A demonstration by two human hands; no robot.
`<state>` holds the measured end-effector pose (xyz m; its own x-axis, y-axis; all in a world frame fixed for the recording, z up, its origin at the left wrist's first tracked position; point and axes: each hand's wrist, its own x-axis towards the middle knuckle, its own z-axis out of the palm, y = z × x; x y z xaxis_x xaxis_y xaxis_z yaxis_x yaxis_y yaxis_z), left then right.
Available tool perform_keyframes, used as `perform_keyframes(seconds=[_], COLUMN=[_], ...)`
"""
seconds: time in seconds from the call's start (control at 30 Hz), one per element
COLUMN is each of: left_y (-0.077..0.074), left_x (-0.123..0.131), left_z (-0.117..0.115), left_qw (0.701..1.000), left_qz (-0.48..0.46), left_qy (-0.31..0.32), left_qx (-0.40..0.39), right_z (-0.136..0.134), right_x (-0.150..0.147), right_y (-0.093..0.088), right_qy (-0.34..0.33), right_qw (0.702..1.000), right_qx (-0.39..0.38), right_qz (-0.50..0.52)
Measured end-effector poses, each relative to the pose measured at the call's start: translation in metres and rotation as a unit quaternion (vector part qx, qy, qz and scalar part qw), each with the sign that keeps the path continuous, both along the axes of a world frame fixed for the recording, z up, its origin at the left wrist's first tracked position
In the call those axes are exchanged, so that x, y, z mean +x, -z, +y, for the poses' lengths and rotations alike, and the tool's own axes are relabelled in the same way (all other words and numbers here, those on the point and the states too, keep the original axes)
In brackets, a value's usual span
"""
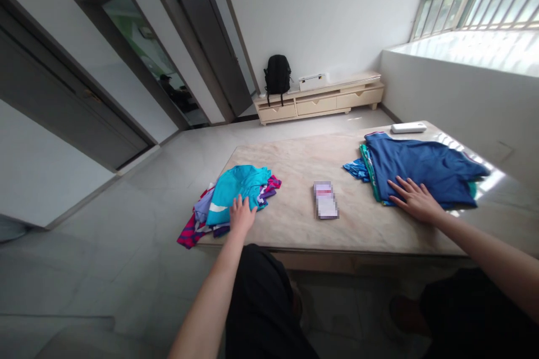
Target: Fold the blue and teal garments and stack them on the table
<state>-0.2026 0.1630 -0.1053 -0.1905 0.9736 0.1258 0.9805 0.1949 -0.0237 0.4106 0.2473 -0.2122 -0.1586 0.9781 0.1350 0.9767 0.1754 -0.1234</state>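
My left hand (243, 214) rests open on a loose pile of clothes at the table's left end. A turquoise garment (236, 185) with a white stripe lies on top, and pink, purple and lilac cloth (191, 231) sticks out from beneath. My right hand (415, 199) lies flat, fingers spread, on a navy blue garment (425, 162) at the right. Green cloth (368, 171) shows under its left edge, and a crumpled blue patterned cloth (357, 169) pokes out beside it. Between the two piles lies a phone (325, 200) with a blurred screen.
The marble-patterned table (290, 162) stands before my knees. A white oblong device (408, 127) lies near its far right edge. Beyond are a low cabinet (318, 105), a black backpack (278, 74) and a white box (311, 82). A person (174, 91) shows through a doorway at left.
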Motion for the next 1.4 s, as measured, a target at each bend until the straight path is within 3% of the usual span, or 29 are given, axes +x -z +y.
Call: perform_keyframes(seconds=[0.1, 0.23, 0.7, 1.0, 1.13, 1.23, 1.3, 1.4], left_y=[0.012, 0.020, -0.011, -0.019, -0.016, -0.021, -0.029, -0.043], left_x=[-0.036, -0.047, -0.037, -0.026, -0.025, -0.021, -0.013, 0.017], left_z=[-0.004, -0.005, -0.005, -0.005, -0.006, -0.006, -0.006, -0.010], left_qw=[0.999, 0.998, 0.991, 0.988, 0.978, 0.960, 0.941, 0.901], left_qz=[-0.008, -0.025, -0.068, -0.119, -0.192, -0.274, -0.333, -0.428], left_qy=[-0.047, -0.042, -0.101, -0.097, -0.077, -0.049, -0.026, 0.034], left_qx=[-0.021, -0.040, -0.053, -0.008, 0.004, 0.023, 0.045, 0.069], right_z=[0.005, 0.006, -0.027, -0.054, -0.067, -0.070, -0.076, -0.102], right_x=[-0.002, -0.016, -0.057, -0.085, -0.100, -0.110, -0.123, -0.157], right_y=[-0.001, -0.002, -0.015, -0.031, -0.039, -0.046, -0.050, -0.057], right_qy=[0.020, 0.053, 0.062, 0.044, 0.009, 0.007, 0.007, -0.012], right_qw=[0.999, 0.997, 0.996, 0.975, 0.938, 0.893, 0.850, 0.761], right_qx=[-0.028, -0.063, -0.056, -0.062, -0.110, -0.173, -0.232, -0.340], right_qz=[-0.003, -0.009, 0.025, 0.208, 0.328, 0.415, 0.473, 0.553])
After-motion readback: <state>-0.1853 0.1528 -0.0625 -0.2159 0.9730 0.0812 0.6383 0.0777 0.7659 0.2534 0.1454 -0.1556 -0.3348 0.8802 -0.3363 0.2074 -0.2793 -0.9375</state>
